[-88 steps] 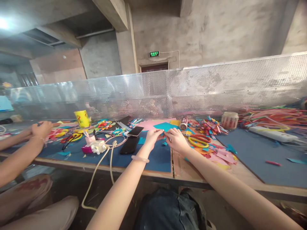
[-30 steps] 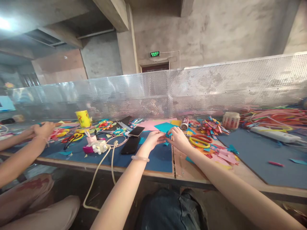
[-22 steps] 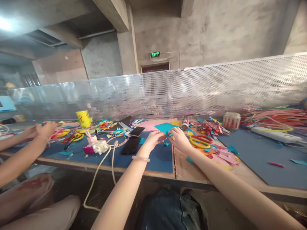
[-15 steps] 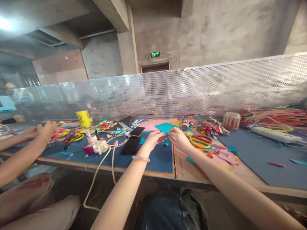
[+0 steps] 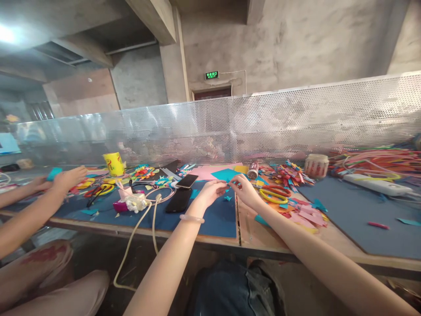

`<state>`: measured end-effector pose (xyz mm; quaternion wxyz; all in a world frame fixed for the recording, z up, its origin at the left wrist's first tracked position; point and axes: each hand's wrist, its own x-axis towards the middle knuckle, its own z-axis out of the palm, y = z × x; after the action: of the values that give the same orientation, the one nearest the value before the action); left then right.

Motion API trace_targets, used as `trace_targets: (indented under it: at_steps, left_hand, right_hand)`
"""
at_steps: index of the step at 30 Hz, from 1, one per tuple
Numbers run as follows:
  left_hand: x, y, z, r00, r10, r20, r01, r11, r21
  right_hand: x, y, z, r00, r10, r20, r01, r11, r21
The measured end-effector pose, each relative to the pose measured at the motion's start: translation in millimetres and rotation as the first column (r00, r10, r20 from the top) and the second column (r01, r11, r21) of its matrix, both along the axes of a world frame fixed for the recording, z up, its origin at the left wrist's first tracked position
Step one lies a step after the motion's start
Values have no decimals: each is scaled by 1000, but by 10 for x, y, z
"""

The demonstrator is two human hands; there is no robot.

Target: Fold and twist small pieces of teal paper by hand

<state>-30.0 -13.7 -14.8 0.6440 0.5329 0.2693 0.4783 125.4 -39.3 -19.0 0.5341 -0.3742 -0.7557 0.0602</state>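
My left hand (image 5: 212, 192) and my right hand (image 5: 242, 188) meet over the table with fingertips pinched together on a small piece of blue paper (image 5: 227, 181). Fingers cover most of this piece. Just behind them a larger blue paper sheet (image 5: 225, 174) lies on a pink sheet (image 5: 204, 171). A small blue folded scrap (image 5: 227, 199) rests on the dark mat below my hands. To the right of my right hand are orange-and-yellow-handled scissors (image 5: 273, 196).
Two phones (image 5: 178, 200) and a white cable (image 5: 154, 219) lie left of my hands. Paper scraps (image 5: 307, 213), a can (image 5: 253, 170), a jar (image 5: 316, 166) and a power strip (image 5: 376, 184) are rightward. A co-worker's hands (image 5: 70, 177) hold blue paper at far left, near a yellow cup (image 5: 113, 164).
My hands stay pinched together, with my right fingers shifted slightly leftward. At far left, the co-worker's hands have changed pose, and more of their blue paper shows.
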Motion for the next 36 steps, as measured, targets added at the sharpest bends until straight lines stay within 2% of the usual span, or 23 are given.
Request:
trace_targets:
  at_steps: [7,13,22,28,36]
  left_hand:
    - [10,7,-8,1000,13,-24,-13,1000,7]
    - [25,-39,27,998,22,-54,-22,1000,5]
    - [14,-70,46,996,7,-86,-4,999,35]
    - [35,-57,38,962,145,-230,-124,987,103]
    - [50,-45,37,931,214,-297,-158,967,199]
  right_hand:
    - [2,35,-9,955,66,-290,-140,960,-243]
    - [8,42,-31,902,107,-417,-238,932,-274]
    - [19,58,-32,904,98,-416,-220,942,-255]
    - [11,79,-44,898,89,-432,-219,940,-261]
    - [14,117,-69,893,100,-440,-232,937,-259]
